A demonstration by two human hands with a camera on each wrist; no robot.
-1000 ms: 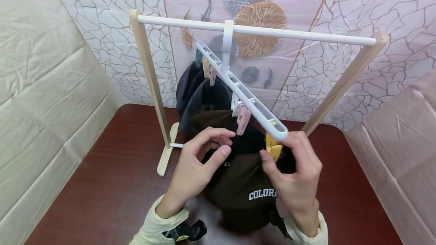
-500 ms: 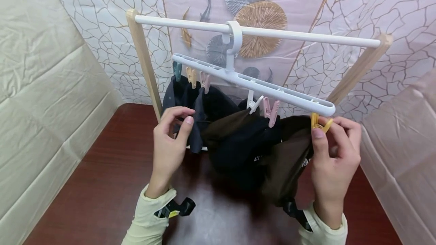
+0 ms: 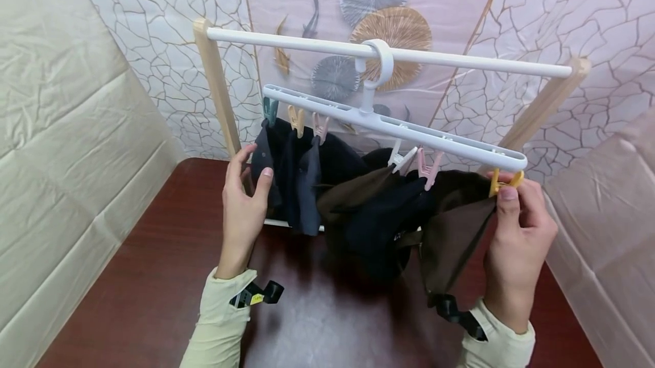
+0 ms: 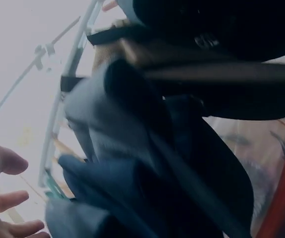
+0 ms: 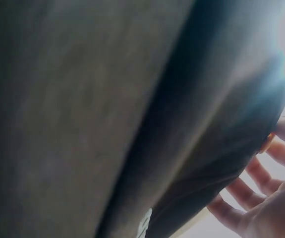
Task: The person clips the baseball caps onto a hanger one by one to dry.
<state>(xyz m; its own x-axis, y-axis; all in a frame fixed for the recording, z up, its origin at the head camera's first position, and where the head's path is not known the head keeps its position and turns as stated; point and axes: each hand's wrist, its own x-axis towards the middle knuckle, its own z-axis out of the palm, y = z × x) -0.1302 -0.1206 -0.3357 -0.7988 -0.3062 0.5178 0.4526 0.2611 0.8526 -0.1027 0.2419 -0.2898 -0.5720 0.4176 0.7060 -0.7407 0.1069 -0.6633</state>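
A pale blue clip hanger (image 3: 445,144) hangs by its hook from a rack's white bar, slanting down to the right. My right hand (image 3: 522,243) pinches the yellow clip (image 3: 494,184) at its right end, thumb in front. From that clip hangs a brown cap (image 3: 452,237), which fills much of the right wrist view. My left hand (image 3: 241,209) is at the other end, thumb and fingers apart beside a dark grey cap (image 3: 263,154). In the left wrist view, its fingers (image 4: 11,199) show apart from the cloth. Between the hands hang a black cap (image 3: 376,231) and other dark caps.
The rack's white bar (image 3: 286,42) runs between wooden posts, the left post (image 3: 221,89) and the right post (image 3: 547,98). Pink (image 3: 430,169), white (image 3: 401,157) and teal clips (image 3: 270,110) hold the other caps. Below is a dark red tabletop (image 3: 153,300); patterned cloth walls surround it.
The hanger has swung from pointing toward me to nearly along the bar. My right hand has moved right with the yellow clip; my left hand has moved left to the grey cap.
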